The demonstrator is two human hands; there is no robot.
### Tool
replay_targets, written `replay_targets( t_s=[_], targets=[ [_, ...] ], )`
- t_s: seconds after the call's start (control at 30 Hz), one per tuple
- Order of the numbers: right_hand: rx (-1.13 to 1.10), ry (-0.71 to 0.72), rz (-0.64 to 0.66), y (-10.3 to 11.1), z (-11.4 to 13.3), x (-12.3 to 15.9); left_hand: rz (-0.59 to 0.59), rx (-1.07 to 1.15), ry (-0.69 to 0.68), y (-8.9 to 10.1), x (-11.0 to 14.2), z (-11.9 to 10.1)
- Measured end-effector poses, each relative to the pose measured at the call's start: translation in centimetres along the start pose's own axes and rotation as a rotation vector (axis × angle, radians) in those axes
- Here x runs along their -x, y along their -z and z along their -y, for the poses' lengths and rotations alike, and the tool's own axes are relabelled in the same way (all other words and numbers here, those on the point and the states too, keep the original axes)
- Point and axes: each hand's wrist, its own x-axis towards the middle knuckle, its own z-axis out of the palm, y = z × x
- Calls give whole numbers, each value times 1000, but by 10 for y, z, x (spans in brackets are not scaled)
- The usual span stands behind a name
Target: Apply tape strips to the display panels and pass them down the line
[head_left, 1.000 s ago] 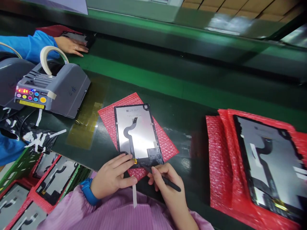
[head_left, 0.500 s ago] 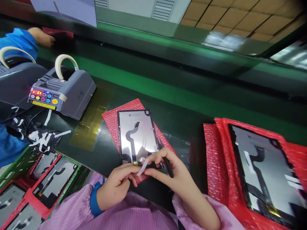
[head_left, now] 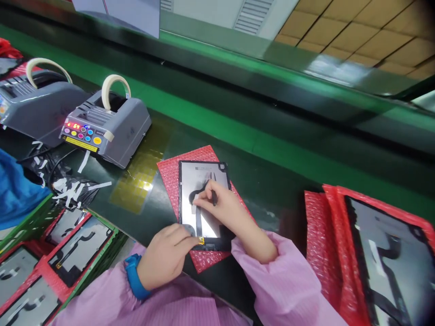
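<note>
A display panel [head_left: 222, 222] with a silvery back lies on a red bubble-wrap pouch [head_left: 171, 174]. A dark flex cable [head_left: 199, 220] curves down it to a gold-coloured connector near the lower edge. My left hand [head_left: 166, 253], with a blue wristband, rests at the panel's lower left, fingers stretched toward the connector. My right hand [head_left: 220, 199] pinches a small white tape strip [head_left: 195, 201] over the cable's bend. Dark tweezers [head_left: 214, 198] are tucked in that same hand, tips pointing up and away. The fingers partly cover the cable's upper part.
Two grey tape dispensers [head_left: 112, 131] stand at the left. Tape scraps [head_left: 70, 192] cling to a black bundle below them. A green crate [head_left: 98, 258] with panels in red wrap sits lower left. More wrapped panels [head_left: 390, 253] lie at the right. Yellow film [head_left: 131, 194] covers part of the bench.
My right hand has moved up over the panel, bringing the tape strip down onto the cable's bend. My left hand has turned flatter onto the panel's lower edge. The co-worker's hand has left view.
</note>
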Motion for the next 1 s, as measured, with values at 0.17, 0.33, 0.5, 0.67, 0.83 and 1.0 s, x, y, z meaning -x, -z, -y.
replay_targets(
  t_s=[0.17,0.33,0.5,0.67,0.83,1.0],
  targets=[
    [35,-19,-30,-5,4,-4,-30,-326,51,0,-18,16],
    [51,-57,-55,-10,0,-4,-9,-468,64,-4,-22,26],
    [174,-53,-249,-19,0,-13,-16,-488,29,-6,-20,26],
    [221,-29,-459,-11,-1,-15,115,-355,-58,-4,-15,21],
    [339,-57,-561,24,-29,37,271,-327,-63,-9,-20,26],
    [663,-23,-655,40,-75,99,161,-196,97,-23,-96,62]
  ],
)
